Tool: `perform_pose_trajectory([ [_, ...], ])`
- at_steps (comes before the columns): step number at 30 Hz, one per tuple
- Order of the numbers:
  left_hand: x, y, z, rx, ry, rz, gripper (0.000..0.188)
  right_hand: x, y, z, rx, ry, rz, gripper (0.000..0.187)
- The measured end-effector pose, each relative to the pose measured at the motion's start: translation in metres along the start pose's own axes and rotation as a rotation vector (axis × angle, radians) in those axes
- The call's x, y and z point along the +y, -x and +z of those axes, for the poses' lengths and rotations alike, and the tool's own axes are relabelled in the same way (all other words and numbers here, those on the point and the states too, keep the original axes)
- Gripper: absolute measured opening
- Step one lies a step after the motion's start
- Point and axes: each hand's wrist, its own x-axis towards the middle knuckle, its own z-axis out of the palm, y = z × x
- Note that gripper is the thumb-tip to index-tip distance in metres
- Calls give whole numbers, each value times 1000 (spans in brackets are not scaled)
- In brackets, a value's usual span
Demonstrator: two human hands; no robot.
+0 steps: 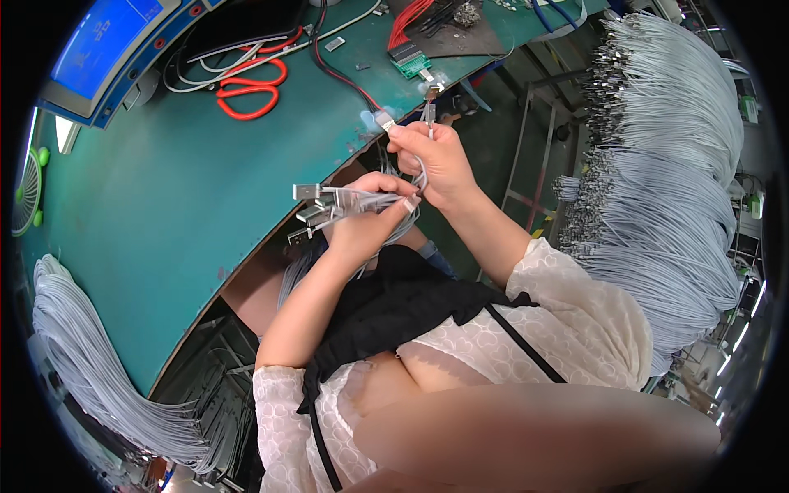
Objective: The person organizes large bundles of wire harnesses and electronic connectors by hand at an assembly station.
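My left hand (359, 234) is closed around a bundle of grey USB cables, with several silver USB plugs (308, 215) sticking out to its left. My right hand (444, 164) is closed, its thumb and fingers pinching a USB cable at the table's edge. One silver plug (385, 122) is at its thumb tip, beside a fixing of bluish glue (369, 122) where a red and black wire (337, 74) ends. Another cable plug (430, 114) rises from the same hand, just below the socket (432, 89) near a small green circuit board (410, 64). Whether either plug is seated, I cannot tell.
Red-handled scissors (251, 97) lie on the green table (189, 181), near a blue-screened device (103, 41). A small green fan (31, 193) stands at far left. Large grey cable bundles hang right (666, 222); another bundle (90, 353) drapes over the left table edge.
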Motion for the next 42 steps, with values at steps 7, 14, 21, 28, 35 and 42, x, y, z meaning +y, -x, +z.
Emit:
perform_pose_trajectory([
  [7,-9,1,7,265,319,-2,22,-2,1,4,-68,49,-23,19],
  [14,2,7,9,251,483,-199,24,5,19,4,-19,218,-144,18],
  [21,-5,8,8,253,137,-10,20,7,13,4,70,97,-172,11],
  [28,5,7,13,378,415,-89,19,4,4,6,129,35,-159,10],
  [35,0,0,10,303,395,-60,20,-1,3,9,24,144,-67,11],
  [42,13,6,22,422,412,-8,19,3,14,3,75,87,-113,13],
])
